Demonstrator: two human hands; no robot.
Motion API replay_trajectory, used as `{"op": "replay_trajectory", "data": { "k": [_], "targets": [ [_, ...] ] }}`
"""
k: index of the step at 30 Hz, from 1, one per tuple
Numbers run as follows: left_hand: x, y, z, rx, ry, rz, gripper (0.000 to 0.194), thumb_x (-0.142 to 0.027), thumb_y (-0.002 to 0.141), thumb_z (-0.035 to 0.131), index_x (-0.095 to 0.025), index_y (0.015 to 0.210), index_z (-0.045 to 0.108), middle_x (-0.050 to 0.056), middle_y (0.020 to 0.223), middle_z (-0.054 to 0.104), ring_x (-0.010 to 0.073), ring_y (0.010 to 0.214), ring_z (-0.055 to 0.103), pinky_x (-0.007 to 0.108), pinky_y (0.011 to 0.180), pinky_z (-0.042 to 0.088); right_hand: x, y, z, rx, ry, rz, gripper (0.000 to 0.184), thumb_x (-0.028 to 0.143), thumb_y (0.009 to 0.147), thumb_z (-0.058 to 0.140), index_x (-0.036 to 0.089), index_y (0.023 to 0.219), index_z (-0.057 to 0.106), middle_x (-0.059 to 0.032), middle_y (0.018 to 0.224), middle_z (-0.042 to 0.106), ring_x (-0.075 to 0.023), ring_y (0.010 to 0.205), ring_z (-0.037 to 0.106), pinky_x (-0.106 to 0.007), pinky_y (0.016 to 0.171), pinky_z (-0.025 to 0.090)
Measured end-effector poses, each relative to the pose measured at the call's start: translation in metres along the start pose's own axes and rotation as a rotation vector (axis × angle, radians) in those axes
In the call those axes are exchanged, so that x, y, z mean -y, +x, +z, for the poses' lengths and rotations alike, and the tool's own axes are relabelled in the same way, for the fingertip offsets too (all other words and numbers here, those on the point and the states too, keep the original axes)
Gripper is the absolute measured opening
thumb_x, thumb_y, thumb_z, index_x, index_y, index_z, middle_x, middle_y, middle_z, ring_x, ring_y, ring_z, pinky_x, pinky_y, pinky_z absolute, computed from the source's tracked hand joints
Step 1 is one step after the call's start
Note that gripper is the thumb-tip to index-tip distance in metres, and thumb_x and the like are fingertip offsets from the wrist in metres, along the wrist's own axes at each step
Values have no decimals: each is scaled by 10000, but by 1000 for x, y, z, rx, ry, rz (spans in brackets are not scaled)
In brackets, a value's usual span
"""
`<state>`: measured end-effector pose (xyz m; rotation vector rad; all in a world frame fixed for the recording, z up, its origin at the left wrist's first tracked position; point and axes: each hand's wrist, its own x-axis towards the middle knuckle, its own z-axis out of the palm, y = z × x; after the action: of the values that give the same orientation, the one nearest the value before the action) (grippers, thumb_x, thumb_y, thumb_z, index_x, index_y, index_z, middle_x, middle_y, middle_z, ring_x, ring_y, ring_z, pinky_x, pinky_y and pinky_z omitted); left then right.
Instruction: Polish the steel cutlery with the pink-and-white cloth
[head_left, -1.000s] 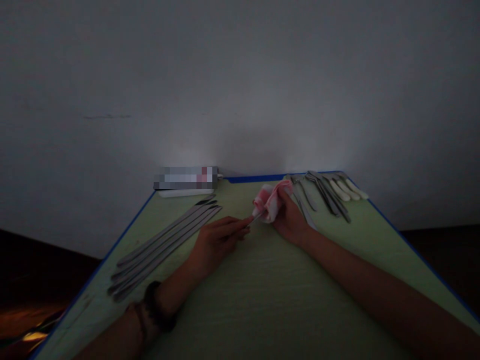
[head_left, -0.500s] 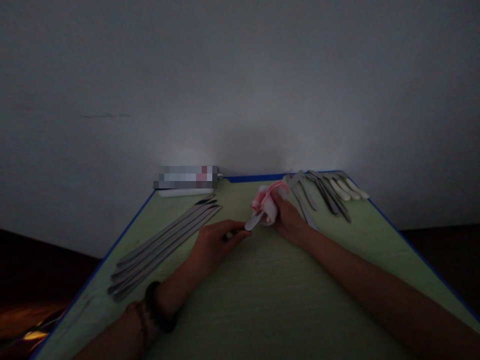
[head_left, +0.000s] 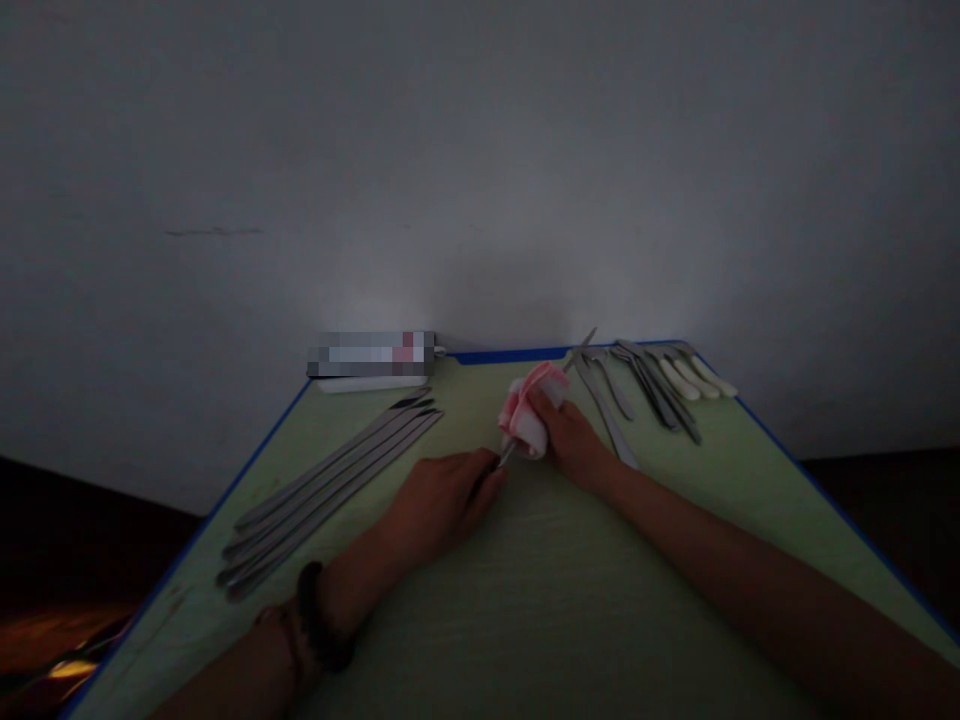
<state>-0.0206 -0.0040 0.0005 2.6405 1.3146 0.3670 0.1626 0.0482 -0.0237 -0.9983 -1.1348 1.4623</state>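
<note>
My left hand is closed in a pinch on the near end of a table knife. A pink and white cloth wraps the knife's middle, and my right hand is closed on that cloth. Out of the cloth's far side, the thin blade points up toward the wall, edge-on to me. Most of the knife's middle is hidden by the cloth. Several table knives lie side by side to the left of my left hand. Beside my right wrist lies a fork, partly covered by the arm.
Farther right lie several dark metal utensils and several white-handled ones. A white box-like item, blurred on its front, sits at the back left. The green tabletop has a blue edge and meets a grey wall.
The knife has turned from flat to edge-on, and its far tip now points higher. My left hand has rolled over and dropped slightly; the cloth has shifted a little left.
</note>
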Motion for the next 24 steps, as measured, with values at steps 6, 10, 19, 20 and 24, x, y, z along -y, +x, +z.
{"op": "replay_trajectory", "data": {
  "k": [6,10,19,20,24],
  "targets": [
    [4,0,4,43,-39,64,259,-315,962,334,-185,846,525,20,764,613,149,673,587,254,619,422,3,-2,2,-37,-91,-6,472,638,725,560,172,653,563,4,576,540,-117,532,452,-261,520,338],
    [6,1,3,42,-88,33,294,-311,969,319,-184,788,512,0,679,569,140,606,556,244,572,394,3,-2,2,-72,-100,-16,475,639,725,562,169,656,577,1,584,545,-112,534,444,-257,514,331],
    [6,1,3,32,-86,51,292,-318,964,335,-185,774,512,5,685,587,140,610,566,248,581,402,8,-6,3,24,20,-60,349,520,743,601,181,660,597,-1,592,555,-128,565,474,-262,551,366],
    [5,1,3,31,-80,34,292,-318,966,330,-185,778,509,7,683,591,141,610,571,248,575,402,8,-6,3,42,49,-70,319,495,746,597,186,669,604,-2,608,563,-132,577,483,-266,568,377],
    [3,2,2,9,-13,-39,298,-316,965,309,-186,790,512,19,676,612,155,604,593,255,569,416,2,-3,3,86,95,-86,201,397,727,617,197,702,627,2,653,583,-135,611,495,-268,607,396]
  ]
}}
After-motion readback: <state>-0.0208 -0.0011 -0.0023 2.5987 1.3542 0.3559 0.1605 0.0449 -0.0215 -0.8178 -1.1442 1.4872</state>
